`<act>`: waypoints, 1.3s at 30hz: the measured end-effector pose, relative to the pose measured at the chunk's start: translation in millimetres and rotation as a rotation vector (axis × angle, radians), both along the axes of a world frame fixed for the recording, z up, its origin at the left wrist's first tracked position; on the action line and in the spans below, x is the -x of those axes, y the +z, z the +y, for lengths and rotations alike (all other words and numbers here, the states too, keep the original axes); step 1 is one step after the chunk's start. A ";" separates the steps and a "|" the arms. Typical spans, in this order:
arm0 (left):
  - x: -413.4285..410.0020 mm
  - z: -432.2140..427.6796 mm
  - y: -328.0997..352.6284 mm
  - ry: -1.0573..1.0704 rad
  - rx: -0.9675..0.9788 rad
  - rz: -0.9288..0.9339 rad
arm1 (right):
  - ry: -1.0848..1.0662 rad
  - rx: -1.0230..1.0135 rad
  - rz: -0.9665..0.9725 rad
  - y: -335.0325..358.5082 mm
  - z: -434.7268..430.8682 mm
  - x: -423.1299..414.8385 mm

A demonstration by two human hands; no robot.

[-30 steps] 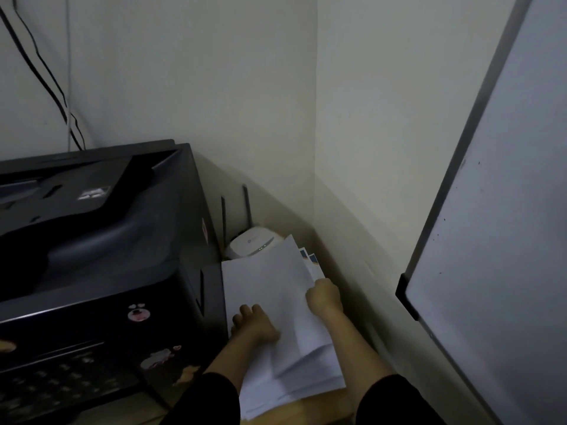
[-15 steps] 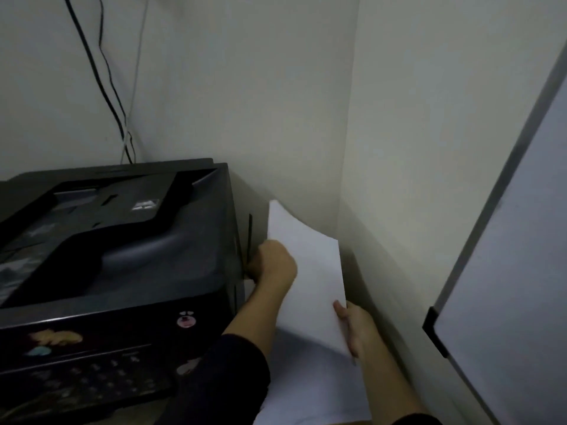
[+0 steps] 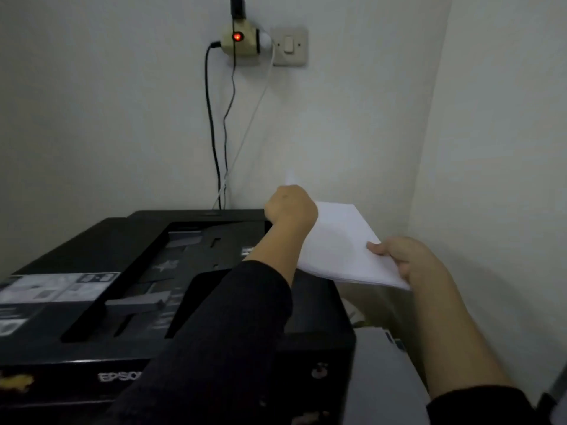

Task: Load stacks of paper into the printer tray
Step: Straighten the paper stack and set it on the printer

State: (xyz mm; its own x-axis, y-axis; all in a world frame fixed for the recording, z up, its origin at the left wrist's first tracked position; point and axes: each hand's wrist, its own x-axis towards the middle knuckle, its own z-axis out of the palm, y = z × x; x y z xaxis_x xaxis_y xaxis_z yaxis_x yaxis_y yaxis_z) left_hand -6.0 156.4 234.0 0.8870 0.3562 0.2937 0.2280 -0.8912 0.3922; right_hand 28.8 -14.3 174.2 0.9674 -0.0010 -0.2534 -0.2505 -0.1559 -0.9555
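Note:
A thin stack of white paper [image 3: 340,246] hangs in the air over the right rear corner of the black printer [image 3: 129,271]. My left hand [image 3: 290,207] is closed on the stack's far left corner, above the printer's back edge. My right hand [image 3: 402,256] pinches the near right edge, thumb on top. The sheets lie nearly flat, tilted a little down toward me. The printer's top shows an open recess with a grey slider. Its rear paper slot is partly hidden behind my left forearm.
More white paper [image 3: 380,372] lies on the surface to the right of the printer. Black and white cables [image 3: 221,142] run down the wall from a plug adapter with a red light [image 3: 237,36] beside a wall switch [image 3: 288,46]. A side wall stands close on the right.
Both hands have lifted the paper from beside the printer up to its top rear corner. The stack has turned from upright to nearly flat. My view has swung upward.

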 end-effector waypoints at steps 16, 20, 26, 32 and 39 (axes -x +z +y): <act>67.1 283.2 -1.2 0.179 0.248 -0.263 | 0.056 0.077 -0.385 68.6 283.9 44.2; 75.6 329.7 19.0 0.084 0.423 -0.519 | 0.000 -0.005 -0.500 76.2 334.2 44.2; 80.2 368.4 2.7 0.001 0.541 -0.615 | 0.006 -0.091 -0.582 62.8 380.1 49.3; 76.3 385.2 -21.9 -0.065 0.573 -0.577 | 0.004 -0.112 -0.568 46.0 388.0 46.3; 72.2 393.4 -9.2 -0.102 0.679 -0.676 | -0.019 -0.090 -0.598 44.1 392.3 42.9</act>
State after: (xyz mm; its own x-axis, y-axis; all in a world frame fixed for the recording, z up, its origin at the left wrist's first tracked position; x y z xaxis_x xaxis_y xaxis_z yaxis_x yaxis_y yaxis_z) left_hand -78.2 549.9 224.8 0.6419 0.5690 0.5140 -0.3015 -0.4290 0.8515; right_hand -14.1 378.1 218.3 0.9422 -0.0236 0.3341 0.3319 -0.0690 -0.9408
